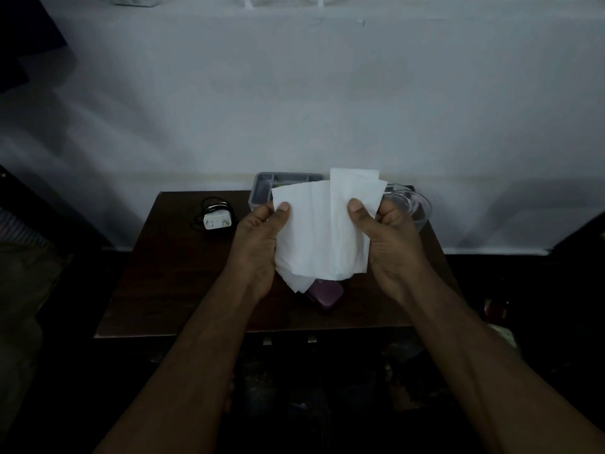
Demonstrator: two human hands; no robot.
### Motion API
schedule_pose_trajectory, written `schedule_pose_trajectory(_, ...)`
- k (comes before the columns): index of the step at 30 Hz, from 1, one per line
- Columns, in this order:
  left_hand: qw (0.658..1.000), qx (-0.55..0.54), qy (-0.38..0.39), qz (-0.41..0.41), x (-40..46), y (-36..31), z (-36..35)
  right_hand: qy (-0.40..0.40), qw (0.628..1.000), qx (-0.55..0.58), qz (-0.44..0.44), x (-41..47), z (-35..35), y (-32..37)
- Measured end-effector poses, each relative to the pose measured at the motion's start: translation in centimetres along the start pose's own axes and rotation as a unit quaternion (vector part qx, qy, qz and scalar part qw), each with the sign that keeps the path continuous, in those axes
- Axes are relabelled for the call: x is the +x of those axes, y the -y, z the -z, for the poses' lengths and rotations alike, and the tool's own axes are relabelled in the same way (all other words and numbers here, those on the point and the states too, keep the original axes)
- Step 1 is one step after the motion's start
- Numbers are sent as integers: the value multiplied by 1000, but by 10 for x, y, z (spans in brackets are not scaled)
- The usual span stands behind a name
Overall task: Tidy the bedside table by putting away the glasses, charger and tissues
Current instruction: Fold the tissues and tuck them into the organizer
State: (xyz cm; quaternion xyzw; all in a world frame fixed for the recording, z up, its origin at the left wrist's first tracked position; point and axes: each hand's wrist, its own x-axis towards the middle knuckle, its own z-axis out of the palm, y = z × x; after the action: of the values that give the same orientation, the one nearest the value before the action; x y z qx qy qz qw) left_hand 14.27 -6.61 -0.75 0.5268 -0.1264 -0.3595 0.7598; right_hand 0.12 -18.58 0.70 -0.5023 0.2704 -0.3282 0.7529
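Two hands, left and right, fingers gripping tissues; one charger.

The tissues cover most of the grey tray at the far edge and the purple case near them; the tray's contents perhaps unreadable.

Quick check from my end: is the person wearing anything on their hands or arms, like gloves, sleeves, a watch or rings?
Nothing visible. The left hand and right hand are bare, without gloves, rings or watch. Both forearms are uncovered to the picture's bottom edge; no sleeve shows.
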Motion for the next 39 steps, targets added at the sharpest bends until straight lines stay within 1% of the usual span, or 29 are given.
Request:
schedule_pose_trajectory(3,1000,-20,21,-5,2,2,3,9,999,-35,19,-3,-1,3)
schedule_pose_trajectory(7,1000,-20,23,-7,-2,4,-6,60,998,-26,21,-5,-6,6)
schedule_pose_trajectory(9,999,-29,37,-6,-4,5,-12,87,996,-19,15,-6,-9,5)
schedule_pose_trajectory(13,997,21,73,-2,-6,13,-18,124,992,-24,12,-8,-14,0)
schedule_pose_trajectory(16,997,27,76,-8,-3,16,-19,134,990,-39,16,-9,-15,-2)
schedule_pose_trajectory(20,996,-6,78,40,-2,24,-24,116,987,-104,33,-9,-15,-7)
schedule_pose_trajectory(22,993,-31,103,43,-6,26,-21,107,983,-144,45,-8,-14,-9)
schedule_pose_trajectory(23,993,-24,113,34,-7,28,-22,109,980,-157,47,-8,-14,-10)
schedule_pose_trajectory(26,992,-7,111,52,0,21,-15,141,974,-171,32,-9,-11,-8)
schedule_pose_trajectory(27,990,14,131,47,0,20,-9,150,973,-172,24,-10,-11,-7)
schedule_pose_trajectory(29,985,31,157,60,-4,17,-4,154,972,-174,21,-12,-12,-7)
schedule_pose_trajectory(30,986,21,150,63,-7,12,-5,149,972,-177,28,-12,-12,-6)
schedule_pose_trajectory(32,993,-11,108,53,-7,4,-10,121,976,-176,47,-10,-13,-5)
schedule_pose_trajectory(35,998,22,64,21,-8,-8,-12,45,988,-137,57,-4,-12,-1)
schedule_pose_trajectory(37,996,41,71,22,-9,-13,-8,-4,992,-114,57,-1,-10,1)
schedule_pose_trajectory(39,992,96,82,11,-12,-13,-7,-35,991,-114,57,1,-9,2)
